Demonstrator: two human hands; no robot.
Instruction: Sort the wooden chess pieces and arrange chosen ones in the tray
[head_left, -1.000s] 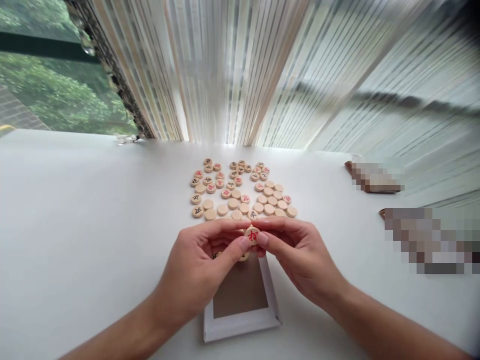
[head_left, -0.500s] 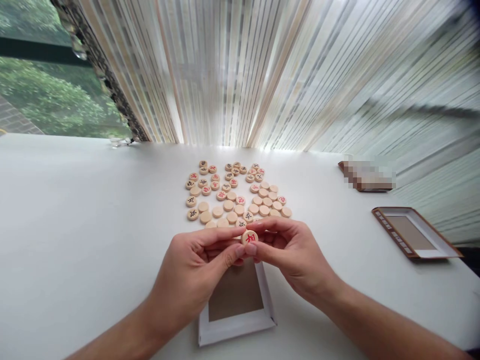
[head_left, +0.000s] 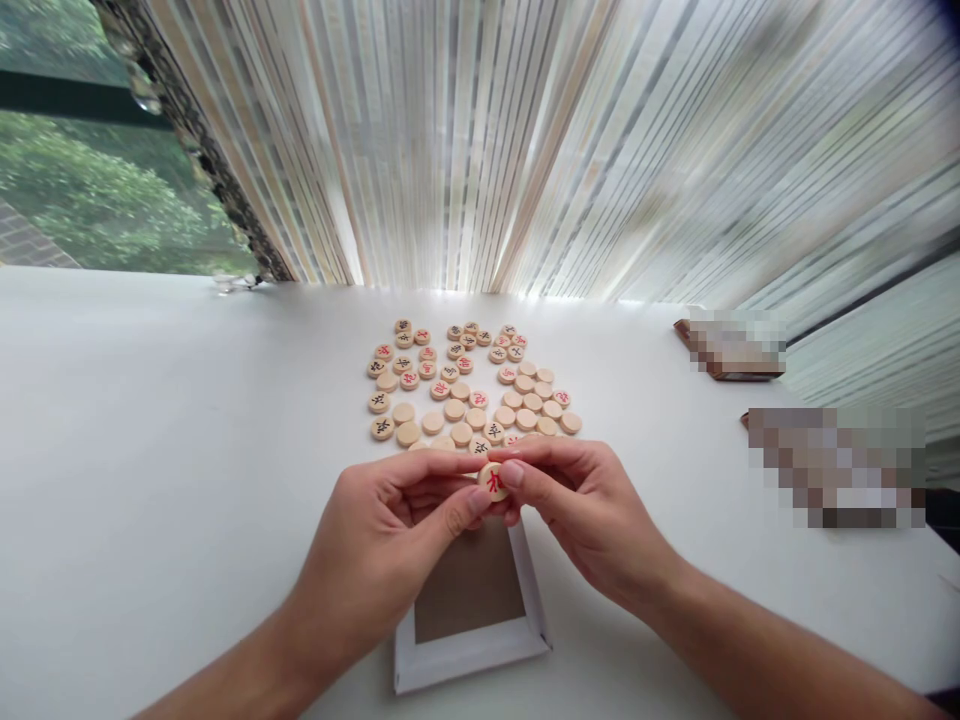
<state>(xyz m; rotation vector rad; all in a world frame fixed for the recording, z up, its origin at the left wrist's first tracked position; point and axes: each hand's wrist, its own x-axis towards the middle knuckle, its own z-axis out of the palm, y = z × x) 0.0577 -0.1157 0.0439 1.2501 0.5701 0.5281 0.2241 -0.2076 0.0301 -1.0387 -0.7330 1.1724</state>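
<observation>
Between the fingertips of both hands I hold a round wooden xiangqi piece (head_left: 492,482) with a red character facing up. My left hand (head_left: 390,530) pinches its left side, thumb in front and fingers behind. From the right, my right hand (head_left: 592,510) grips it too, its thumb lying over the edge of the character. Below my hands lies an open white-rimmed box part (head_left: 480,652) with a brown inside; my hands cover its far end. Just beyond them, many loose pieces (head_left: 454,410) are spread out, some with red or black characters up, others blank side up.
On the white table (head_left: 187,480) at the right sit two blurred-out objects, a brown-edged box (head_left: 739,345) and a larger pixelated item (head_left: 836,465) nearer me. A striped curtain (head_left: 420,150) hangs along the far edge. The window (head_left: 112,190) is at the left.
The held piece has turned between my fingers, so its red character sits at another angle. My right thumb has moved up onto its face. The view has shifted slightly.
</observation>
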